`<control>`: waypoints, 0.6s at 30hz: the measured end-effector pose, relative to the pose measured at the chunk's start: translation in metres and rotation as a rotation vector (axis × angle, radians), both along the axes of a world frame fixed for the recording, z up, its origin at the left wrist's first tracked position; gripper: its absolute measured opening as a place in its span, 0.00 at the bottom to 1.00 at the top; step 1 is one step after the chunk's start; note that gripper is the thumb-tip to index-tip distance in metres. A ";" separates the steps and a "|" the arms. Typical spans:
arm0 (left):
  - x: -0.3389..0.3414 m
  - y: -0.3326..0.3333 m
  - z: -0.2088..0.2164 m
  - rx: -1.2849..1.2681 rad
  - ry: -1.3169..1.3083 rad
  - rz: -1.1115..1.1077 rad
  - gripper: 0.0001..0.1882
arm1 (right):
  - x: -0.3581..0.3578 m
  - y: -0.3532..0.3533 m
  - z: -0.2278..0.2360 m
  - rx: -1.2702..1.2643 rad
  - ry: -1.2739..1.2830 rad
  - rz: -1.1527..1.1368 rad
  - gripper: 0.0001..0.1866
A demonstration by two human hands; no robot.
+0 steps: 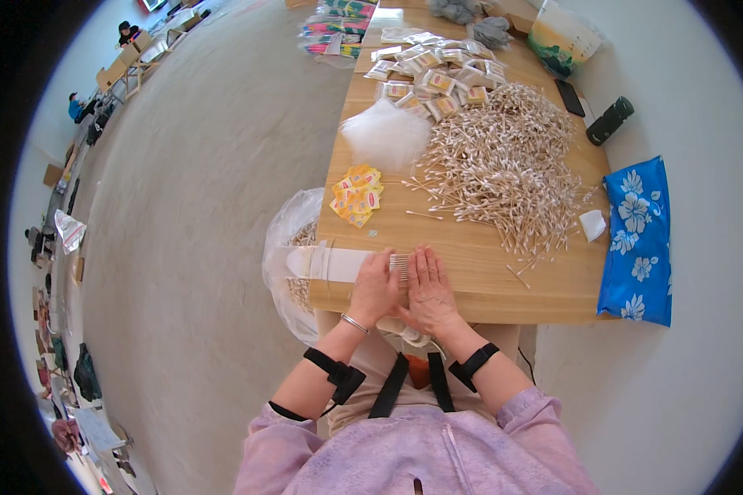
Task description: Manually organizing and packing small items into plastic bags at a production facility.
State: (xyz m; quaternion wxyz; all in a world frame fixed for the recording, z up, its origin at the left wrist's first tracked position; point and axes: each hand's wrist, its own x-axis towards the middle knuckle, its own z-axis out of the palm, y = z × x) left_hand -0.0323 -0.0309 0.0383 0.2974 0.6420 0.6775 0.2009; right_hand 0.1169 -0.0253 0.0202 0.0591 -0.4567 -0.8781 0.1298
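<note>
At the table's near edge, a short row of cotton swabs [399, 266] lies side by side between my two hands. My left hand [375, 289] is closed at the left of the row, its fingers pressed together against the swabs; its fingertips are partly hidden. My right hand [429, 293] lies flat at the right of the row, fingers stretched out and touching the swab ends. Left of my left hand, a white flat strip [347, 266] reaches to the table's left edge. A large loose heap of cotton swabs [504, 165] spreads beyond my right hand.
Yellow printed cards [357, 195], a stack of clear plastic bags [385, 134] and filled packets [437, 78] lie farther back. A blue floral pouch [636, 239], a black bottle [610, 121] and a phone [569, 97] line the right side. A plastic bag [272, 256] with swabs hangs at the left edge.
</note>
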 end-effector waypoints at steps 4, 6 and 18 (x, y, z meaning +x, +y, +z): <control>0.010 0.003 -0.027 0.340 -0.554 0.312 0.23 | -0.007 -0.003 0.002 0.026 -0.007 -0.028 0.53; 0.015 0.005 -0.032 0.354 -0.700 0.339 0.23 | -0.009 -0.003 0.002 0.019 -0.023 -0.045 0.52; -0.027 0.008 -0.031 0.260 -1.007 0.358 0.26 | -0.061 -0.007 -0.007 0.042 0.091 -0.061 0.44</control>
